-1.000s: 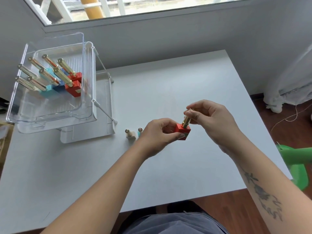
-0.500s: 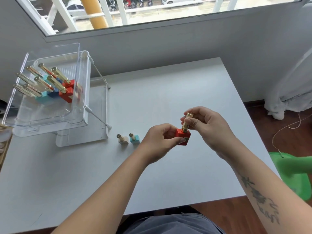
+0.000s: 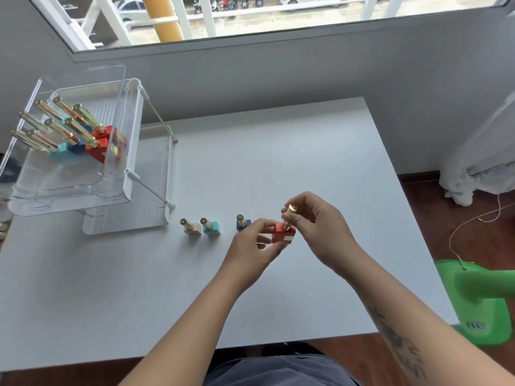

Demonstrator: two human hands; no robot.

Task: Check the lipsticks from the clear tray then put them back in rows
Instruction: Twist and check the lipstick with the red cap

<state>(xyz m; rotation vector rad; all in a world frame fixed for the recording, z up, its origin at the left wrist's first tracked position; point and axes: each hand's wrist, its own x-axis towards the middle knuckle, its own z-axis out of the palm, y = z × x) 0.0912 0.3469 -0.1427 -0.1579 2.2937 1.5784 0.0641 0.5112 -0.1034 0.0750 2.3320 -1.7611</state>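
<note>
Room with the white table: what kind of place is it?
Probably a room at home: a table beside a window overlooking parked cars, a curtain on a wooden floor.

1. The left hand point(image 3: 250, 246) is extending from the lower left on a bare forearm, its thumb and curled fingers pinching the square red base of a red-and-gold lipstick point(image 3: 284, 232).
2. The right hand point(image 3: 320, 232) is angling in from the lower right, thumb and forefinger pinching the lipstick's gold cap, other fingers loosely curling.
3. The right forearm is showing a dark tattoo.
</note>
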